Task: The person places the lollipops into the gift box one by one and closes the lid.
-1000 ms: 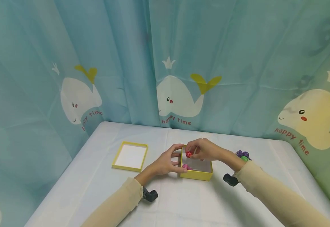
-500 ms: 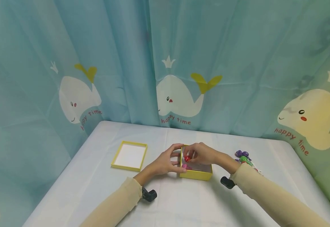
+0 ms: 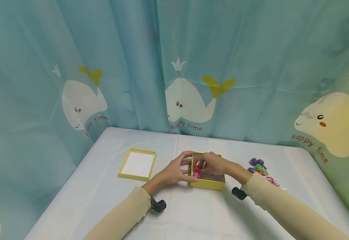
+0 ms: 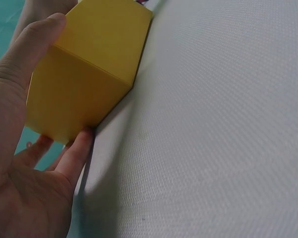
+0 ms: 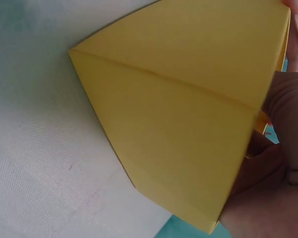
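An open yellow box (image 3: 209, 184) stands on the white table. My left hand (image 3: 173, 172) grips its left side, the thumb on the near corner and the fingers spread along the left wall, as the left wrist view also shows. Inside the box my right hand (image 3: 212, 163) pinches a red lollipop (image 3: 197, 169) by the wrapped head. A pink lollipop (image 3: 195, 175) lies at the box's near left corner, next to the red one. In the right wrist view the wall of the yellow box (image 5: 174, 109) hides the right fingertips.
The shallow yellow lid (image 3: 138, 164) lies left of the box, white inside facing up. Right of the box is a pile of lollipops (image 3: 259, 167) in purple, green, red and pink, partly behind the right sleeve. A blue whale-print curtain (image 3: 138, 66) hangs behind the table.
My right hand has lowered the red lollipop into the box, down beside the pink one. As the right forearm shifted left, more of the lollipop pile came into view. The left hand stays put.
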The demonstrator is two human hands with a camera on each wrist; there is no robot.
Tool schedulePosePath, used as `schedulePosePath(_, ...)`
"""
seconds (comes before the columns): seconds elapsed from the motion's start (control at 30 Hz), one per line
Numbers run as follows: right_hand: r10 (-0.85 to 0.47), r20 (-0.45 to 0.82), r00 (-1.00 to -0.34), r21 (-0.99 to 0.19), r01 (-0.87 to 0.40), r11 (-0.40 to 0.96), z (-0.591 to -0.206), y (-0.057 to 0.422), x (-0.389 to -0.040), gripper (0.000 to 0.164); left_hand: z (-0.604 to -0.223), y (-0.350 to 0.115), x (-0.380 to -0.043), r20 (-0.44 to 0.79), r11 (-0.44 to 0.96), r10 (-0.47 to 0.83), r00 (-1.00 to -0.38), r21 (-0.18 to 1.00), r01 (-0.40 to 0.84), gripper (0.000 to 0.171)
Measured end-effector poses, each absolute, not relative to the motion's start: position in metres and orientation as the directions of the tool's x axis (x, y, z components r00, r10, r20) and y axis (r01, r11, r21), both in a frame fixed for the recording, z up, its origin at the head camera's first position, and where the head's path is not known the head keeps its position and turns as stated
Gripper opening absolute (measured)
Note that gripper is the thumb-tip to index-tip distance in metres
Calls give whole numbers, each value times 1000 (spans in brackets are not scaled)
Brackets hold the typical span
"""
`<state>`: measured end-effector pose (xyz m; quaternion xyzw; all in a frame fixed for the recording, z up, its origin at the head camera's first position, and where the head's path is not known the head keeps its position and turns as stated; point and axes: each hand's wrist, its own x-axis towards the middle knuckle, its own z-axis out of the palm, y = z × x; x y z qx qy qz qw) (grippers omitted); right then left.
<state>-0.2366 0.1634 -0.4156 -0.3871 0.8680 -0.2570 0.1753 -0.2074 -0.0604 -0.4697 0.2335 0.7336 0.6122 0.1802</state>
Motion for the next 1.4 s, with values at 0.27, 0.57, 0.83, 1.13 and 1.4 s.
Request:
schedulePosePath(0.27, -771, -95, -630, -576, -597, 558, -416, 161, -235, 25, -468, -62, -208, 26, 148, 573, -819, 980, 135, 94)
schedulePosePath(0.57, -763, -92, -640, -569, -595, 567, -417, 162, -235, 26, -466, -62, -208, 24, 149, 574, -819, 980, 133, 94)
schedulePosePath(0.83, -770, -88, -632, -585, -593, 553, -419, 162, -234, 26, -467, -62, -206, 27, 150, 572, -820, 979, 137, 93)
schedulePosePath(1.13, -771, -86, -631, -595, -588, 548, -420, 161, -232, 25, -468, -61, -204, 11, 157, 564, -825, 980, 121, 94)
schedulePosePath(1.4, -752, -130, -647, -574, -569, 589, -410, 164, -232, 26, -468, -61, -204, 12, 170, 559, -829, 977, 129, 94)
